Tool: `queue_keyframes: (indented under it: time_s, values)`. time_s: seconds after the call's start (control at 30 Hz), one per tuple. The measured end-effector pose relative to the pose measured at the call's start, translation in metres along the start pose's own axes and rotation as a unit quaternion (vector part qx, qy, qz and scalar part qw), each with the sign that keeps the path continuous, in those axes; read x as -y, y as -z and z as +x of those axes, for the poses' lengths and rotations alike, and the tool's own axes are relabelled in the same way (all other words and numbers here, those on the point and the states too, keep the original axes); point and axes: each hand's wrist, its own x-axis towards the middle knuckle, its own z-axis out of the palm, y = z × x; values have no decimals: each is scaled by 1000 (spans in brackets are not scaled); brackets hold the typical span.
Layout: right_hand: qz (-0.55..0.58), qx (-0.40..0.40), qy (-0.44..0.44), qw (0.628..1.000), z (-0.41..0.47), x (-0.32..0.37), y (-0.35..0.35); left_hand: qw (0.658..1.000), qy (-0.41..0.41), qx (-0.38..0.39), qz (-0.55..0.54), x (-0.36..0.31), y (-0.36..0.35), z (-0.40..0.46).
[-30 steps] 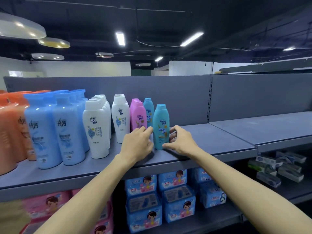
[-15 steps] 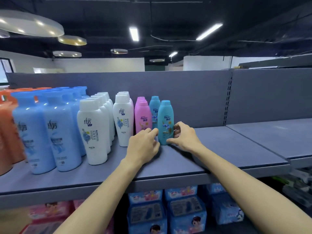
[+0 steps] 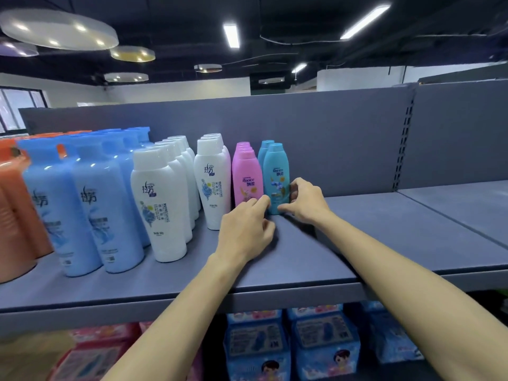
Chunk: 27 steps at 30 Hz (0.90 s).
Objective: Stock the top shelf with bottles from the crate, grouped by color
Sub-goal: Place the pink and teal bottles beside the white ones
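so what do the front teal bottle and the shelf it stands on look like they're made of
Front teal bottle: probably plastic, smooth and semi-glossy, with soft highlights and a printed label. Grey top shelf: likely painted sheet metal, matte, with a thin folded front edge; the material is not certain.

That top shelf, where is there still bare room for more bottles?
The grey metal top shelf is bare right of the front teal bottle, out to the back panel's slotted upright. Left of it, pink bottles, white bottles and blue bottles stand crowded.
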Motion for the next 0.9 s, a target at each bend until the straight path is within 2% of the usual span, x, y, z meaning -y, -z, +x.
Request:
queue_keyframes:
  time_s: [0.43,0.67,0.9]
  values:
    - [-15,-27,18,999,12,-10,-16,1000,-5,3,6,-1,-3,-1]
    - [-50,-1,35,998,9,-12,-15,1000,-3,3,7,1,-4,-2]
    - [-103,-45,36,993,-15,-1,-2,1000,2,-6,10,-1,3,-3]
